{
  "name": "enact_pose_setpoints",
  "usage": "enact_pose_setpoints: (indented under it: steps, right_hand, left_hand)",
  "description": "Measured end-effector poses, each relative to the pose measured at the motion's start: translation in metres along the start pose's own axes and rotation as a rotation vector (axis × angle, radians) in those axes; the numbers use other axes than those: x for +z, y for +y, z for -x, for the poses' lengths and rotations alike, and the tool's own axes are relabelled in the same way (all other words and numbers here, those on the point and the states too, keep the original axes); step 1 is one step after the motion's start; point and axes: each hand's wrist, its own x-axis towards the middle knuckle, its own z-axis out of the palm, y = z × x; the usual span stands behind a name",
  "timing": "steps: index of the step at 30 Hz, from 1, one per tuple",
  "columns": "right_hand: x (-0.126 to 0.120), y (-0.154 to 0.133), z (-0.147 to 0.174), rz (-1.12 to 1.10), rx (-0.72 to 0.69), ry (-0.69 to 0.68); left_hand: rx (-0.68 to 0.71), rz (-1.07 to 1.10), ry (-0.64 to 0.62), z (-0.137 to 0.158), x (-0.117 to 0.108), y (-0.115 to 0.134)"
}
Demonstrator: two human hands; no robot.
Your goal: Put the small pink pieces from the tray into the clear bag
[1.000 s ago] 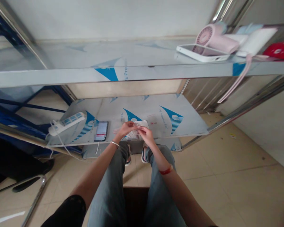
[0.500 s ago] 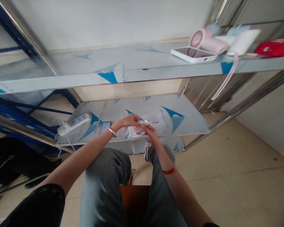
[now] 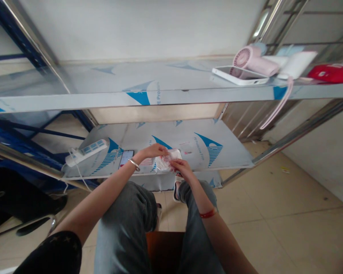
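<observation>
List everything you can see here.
Plastic packaging: uncounted, clear, lower shelf, at both hands
Phone: 1, dark, lower shelf, left
Power strip: 1, white, lower shelf, far left
Flat device: 1, white, upper shelf, right
Fan: 1, pink, upper shelf, right
Pale items: several, white and bluish, beside fan
Unclear object: 1, red, upper shelf, far right
Shelves: 3, grey, ahead
Rack: 1, blue, left
Dark shape: 1, black, far left
Seat: 1, brown, between legs
Left hand: 1, silver bangle, at packaging
Right hand: 1, red bracelet, at packaging
Legs: 2, blue jeans, below
</observation>
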Motion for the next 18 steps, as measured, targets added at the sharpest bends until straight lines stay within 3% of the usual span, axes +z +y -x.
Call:
enact_pose_setpoints:
  steps: [7, 11, 14, 18]
  right_hand:
    - [0.013, 0.004, 0.002, 0.119, 0.04, -0.056]
    - [0.021, 0.001, 0.002, 0.109, -0.037, 0.063]
    - [0.021, -0.018, 0.004, 0.152, -0.121, 0.165]
    - [0.012, -0.07, 0.005, 0.311, -0.168, 0.123]
  left_hand:
    - [0.018, 0.126, 0.022, 0.006, 0.0, -0.006]
    - [0.007, 0.055, 0.091, 0.012, -0.003, -0.013]
    - [0.003, -0.017, 0.116, 0.018, -0.002, -0.013]
    - [0.037, -0.04, 0.124, 0.02, 0.001, -0.006]
